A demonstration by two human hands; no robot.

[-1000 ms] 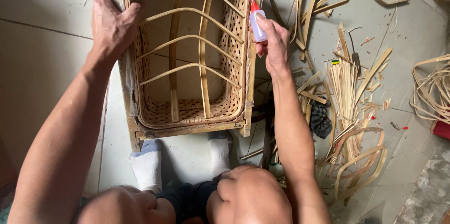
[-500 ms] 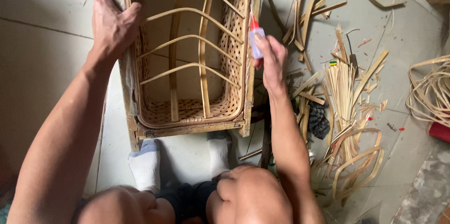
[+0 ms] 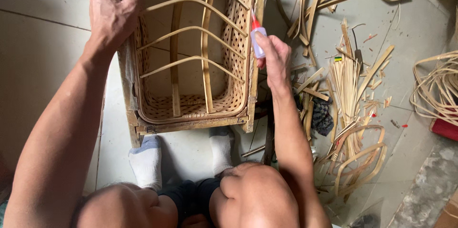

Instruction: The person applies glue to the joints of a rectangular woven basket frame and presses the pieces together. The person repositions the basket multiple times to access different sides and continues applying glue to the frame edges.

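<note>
Bamboo basket frame (image 3: pixel 191 56) stays braced under your left hand (image 3: pixel 110 15), fingers clamped on its far-left rim, so your right hand (image 3: pixel 273 56), pinching the small glue bottle (image 3: pixel 257 42), aims at the right rim.

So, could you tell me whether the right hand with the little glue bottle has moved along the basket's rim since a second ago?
Yes. The right hand and glue bottle have slid down the basket rim toward the person's knees.

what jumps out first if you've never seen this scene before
A big woven bamboo basket in a wooden frame fills the top centre, curved strips arching across its opening. The left hand grips its left rim, while the right hand holds a small glue bottle with a red tip against the right rim. Loose bamboo strips litter the floor to the right.
</note>
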